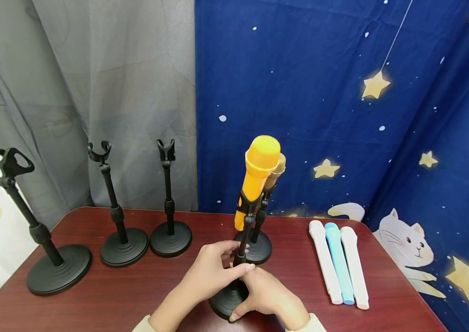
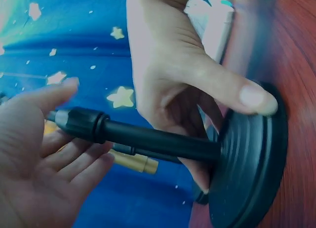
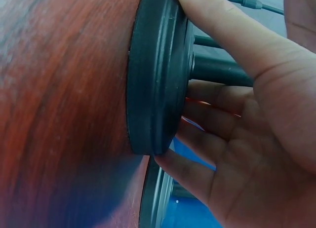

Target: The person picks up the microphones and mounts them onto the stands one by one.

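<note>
A yellow microphone [image 1: 262, 154] leans in the clip of a black desk microphone stand [image 1: 222, 302] near the table's front. My right hand [image 1: 269, 293] grips the round base, its thumb on the near rim and its fingers round the far side, as the right wrist view confirms. Higher up, my left hand [image 1: 209, 272] is around the pole at the collar [image 2: 84, 124]; its fingers are loosely spread, thumb and fingers on either side, not closed on it. Just behind stands a second stand [image 1: 261, 249] holding a gold microphone [image 1: 280, 166], partly hidden by the yellow one.
Three stands with bare clips occupy the left side: a near one [image 1: 57, 269], a middle one [image 1: 124, 246] and another [image 1: 170, 240]. At right lie a white microphone [image 1: 325, 263], a light-blue one [image 1: 339, 263] and another white one [image 1: 354, 267]. Curtains hang behind the table [image 1: 134, 295].
</note>
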{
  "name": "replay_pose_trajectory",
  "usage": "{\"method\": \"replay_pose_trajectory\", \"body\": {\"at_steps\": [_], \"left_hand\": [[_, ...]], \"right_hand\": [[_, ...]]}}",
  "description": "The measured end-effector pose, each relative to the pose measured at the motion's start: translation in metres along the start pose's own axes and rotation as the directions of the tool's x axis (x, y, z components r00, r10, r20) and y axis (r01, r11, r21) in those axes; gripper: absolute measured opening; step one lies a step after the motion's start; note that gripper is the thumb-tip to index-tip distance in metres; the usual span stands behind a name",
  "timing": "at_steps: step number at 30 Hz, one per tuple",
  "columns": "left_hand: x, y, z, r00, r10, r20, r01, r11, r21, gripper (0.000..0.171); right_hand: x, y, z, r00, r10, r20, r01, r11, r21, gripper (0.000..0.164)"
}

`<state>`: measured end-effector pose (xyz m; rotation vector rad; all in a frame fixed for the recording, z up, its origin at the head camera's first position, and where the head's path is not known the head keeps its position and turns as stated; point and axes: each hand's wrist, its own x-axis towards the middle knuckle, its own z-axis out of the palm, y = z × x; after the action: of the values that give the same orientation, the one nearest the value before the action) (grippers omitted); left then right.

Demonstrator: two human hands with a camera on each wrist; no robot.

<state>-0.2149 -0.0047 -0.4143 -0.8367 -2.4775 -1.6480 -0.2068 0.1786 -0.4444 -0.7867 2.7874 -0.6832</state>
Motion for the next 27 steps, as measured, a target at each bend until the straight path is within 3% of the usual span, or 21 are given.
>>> {"method": "replay_pose_trajectory", "body": {"at_steps": [3, 5, 11, 19, 24, 27], "left_hand": [[0.001, -0.004, -0.003, 0.994, -0.01, 0.109, 0.026, 0.989, -0.146, 0.042], [0.003, -0.006, -0.004, 0.989, -0.015, 0.146, 0.044, 0.979, -0.198, 0.041], [0.005, -0.01, -0.005, 0.987, -0.038, 0.154, 0.071, 0.974, -0.213, 0.034], [0.004, -0.006, -0.002, 0.995, -0.068, 0.073, 0.078, 0.987, -0.138, 0.029], [0.002, -0.002, 0.002, 0.998, -0.047, -0.045, 0.046, 0.998, -0.032, 0.028], [0.001, 0.0, 0.006, 0.991, -0.026, -0.13, 0.034, 0.998, 0.061, 0.028]], "right_hand": [[0.0, 0.0, 0.0, 1.0, -0.003, 0.0, 0.003, 1.0, 0.006, 0.088], [0.0, -0.001, 0.0, 1.0, 0.001, 0.0, -0.001, 1.0, -0.006, 0.089], [0.0, -0.001, 0.0, 1.0, 0.023, 0.003, -0.022, 0.999, -0.033, 0.089], [0.0, -0.001, 0.001, 1.0, 0.03, 0.004, -0.03, 0.999, -0.035, 0.088], [-0.001, -0.001, 0.001, 0.999, 0.033, 0.003, -0.033, 0.998, -0.048, 0.089], [-0.001, -0.001, 0.001, 1.0, 0.03, 0.0, -0.03, 0.998, -0.052, 0.092]]}}
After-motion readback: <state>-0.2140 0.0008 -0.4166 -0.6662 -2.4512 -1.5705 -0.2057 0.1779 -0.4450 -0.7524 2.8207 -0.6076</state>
